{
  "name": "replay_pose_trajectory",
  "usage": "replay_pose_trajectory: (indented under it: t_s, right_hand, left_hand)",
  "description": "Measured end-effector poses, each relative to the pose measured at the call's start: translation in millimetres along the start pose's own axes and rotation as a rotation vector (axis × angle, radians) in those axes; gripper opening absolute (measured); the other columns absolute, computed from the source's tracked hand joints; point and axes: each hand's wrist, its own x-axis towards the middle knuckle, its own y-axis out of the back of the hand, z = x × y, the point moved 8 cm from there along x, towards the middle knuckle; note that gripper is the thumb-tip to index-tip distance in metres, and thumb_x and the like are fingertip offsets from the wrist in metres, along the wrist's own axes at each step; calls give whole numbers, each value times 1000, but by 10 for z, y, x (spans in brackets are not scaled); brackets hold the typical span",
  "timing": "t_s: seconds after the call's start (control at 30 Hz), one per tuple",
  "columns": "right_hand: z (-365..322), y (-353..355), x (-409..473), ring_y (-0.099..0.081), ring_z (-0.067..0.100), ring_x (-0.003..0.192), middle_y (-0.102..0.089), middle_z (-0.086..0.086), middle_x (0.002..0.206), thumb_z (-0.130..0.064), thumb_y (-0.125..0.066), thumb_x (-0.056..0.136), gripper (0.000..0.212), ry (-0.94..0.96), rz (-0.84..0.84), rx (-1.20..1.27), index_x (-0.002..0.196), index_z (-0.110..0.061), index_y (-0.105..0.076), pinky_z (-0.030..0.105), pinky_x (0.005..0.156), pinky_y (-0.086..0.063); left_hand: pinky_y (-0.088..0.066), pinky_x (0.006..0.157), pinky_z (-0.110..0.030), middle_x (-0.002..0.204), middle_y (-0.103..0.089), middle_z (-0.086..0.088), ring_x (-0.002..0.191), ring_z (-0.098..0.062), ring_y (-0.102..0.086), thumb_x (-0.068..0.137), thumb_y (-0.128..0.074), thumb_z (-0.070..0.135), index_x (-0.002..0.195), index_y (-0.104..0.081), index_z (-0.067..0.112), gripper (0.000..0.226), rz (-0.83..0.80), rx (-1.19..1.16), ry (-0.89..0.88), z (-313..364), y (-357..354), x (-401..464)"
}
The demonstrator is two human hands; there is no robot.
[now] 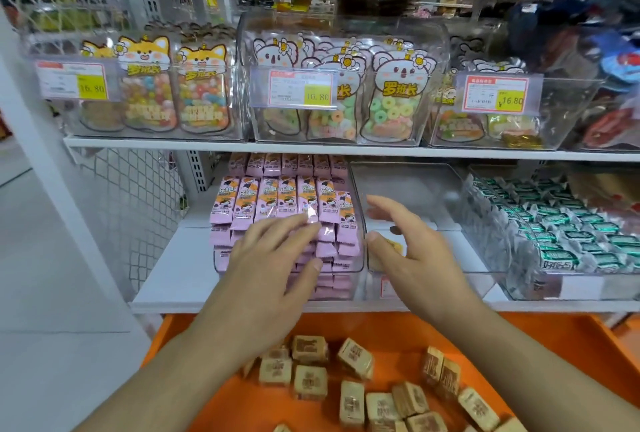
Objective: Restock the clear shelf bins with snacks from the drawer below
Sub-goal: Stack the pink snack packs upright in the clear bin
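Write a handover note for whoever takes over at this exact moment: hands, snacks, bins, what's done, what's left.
Left hand: open, fingers spread over the pink snack packs, holding nothing.
Right hand: open, at the front of the middle clear bin, holding nothing.
Pink bin: full. Right bin of green-and-white packs: well stocked.
Middle bin: nearly empty; one pale item shows just behind the right hand's fingers.
Orange drawer below: open, many loose tan wrapped squares.
Left: likely move the tan squares up into the middle bin.
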Motion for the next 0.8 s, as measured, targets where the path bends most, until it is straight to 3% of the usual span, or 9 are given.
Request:
replay_pose_trajectory:
  t_s: [0.07, 0.13, 0.2, 0.3, 0.4, 0.5, 0.57, 0.63, 0.8]
  right_hand:
    - [-22, 76, -130, -60, -6, 96, -65, -16, 118, -16, -62, 102, 34, 7, 5, 102, 128, -38, -60, 10, 82, -47]
    - [68, 55, -265, -63, 18, 92, -69, -3, 106, -8, -64, 100, 30, -34, -19, 257, 123, -27, -63, 32, 84, -55]
    - [273, -77, -429, -62, 29, 92, -68, 6, 102, -8, -65, 97, 28, -121, -78, 380, 122, -20, -63, 40, 81, -52]
    - [692, -318, -724, -59, 18, 84, -63, 1, 90, -12, -65, 91, 25, -233, -174, 328, 111, -27, -64, 32, 74, -47]
    - [1211, -545, -998, -63, 10, 84, -67, -11, 89, -19, -67, 91, 19, -316, -275, 54, 97, -36, -61, 35, 79, -54]
    - [1630, -815, -1240, -65, 13, 100, -68, -10, 109, -29, -65, 96, 19, -388, -497, -281, 112, -36, -57, 32, 85, -57]
    - [1866, -990, -1354, -60, 21, 121, -58, 0, 138, -34, -60, 97, 45, -420, -653, -431, 140, -32, -50, 37, 98, -55]
    - [2072, -1134, -1394, -48, 29, 140, -40, 4, 157, -32, -58, 98, 64, -445, -749, -501, 157, -32, -33, 42, 110, -48]
    - [2588, -1599, -1297, -19, 36, 156, -13, 4, 172, -34, -62, 97, 81, -404, -785, -553, 159, -52, -13, 50, 122, -34]
  left_hand:
    - [-26, 118, -24, 150, -38, 29, 143, 4, -23, 105, -46, 48, 151, -48, 37, 47, -14, -50, -23, 89, -46, -96]
    - [-31, 112, -17, 145, -44, 27, 137, 6, -32, 105, -49, 46, 145, -54, 34, 42, -74, -111, -9, 140, -187, -225]
    - [-38, 106, -17, 137, -50, 24, 127, 5, -45, 105, -51, 43, 137, -59, 32, 35, -162, -151, 10, 123, -439, -369]
    - [-41, 104, -22, 133, -54, 18, 123, -3, -52, 105, -50, 44, 136, -60, 28, 37, -347, -86, 33, 1, -993, -601]
    - [-41, 101, -26, 136, -55, 14, 126, -12, -53, 104, -49, 47, 136, -60, 27, 39, -502, -28, 100, -210, -1570, -888]
    - [-41, 113, -33, 154, -43, 13, 142, -14, -42, 103, -48, 50, 146, -52, 28, 48, -631, 9, 157, -466, -2073, -1120]
    - [-35, 119, -31, 162, -34, 12, 149, -14, -33, 103, -49, 49, 153, -44, 29, 54, -662, 45, 173, -630, -2292, -1163]
    - [-24, 123, -31, 167, -24, 9, 154, -19, -24, 103, -51, 46, 160, -32, 30, 62, -659, 113, 165, -760, -2466, -1127]
    - [-4, 129, -39, 174, 1, 0, 160, -25, 2, 104, -52, 37, 166, -4, 29, 79, -679, 276, 179, -1133, -3002, -932]
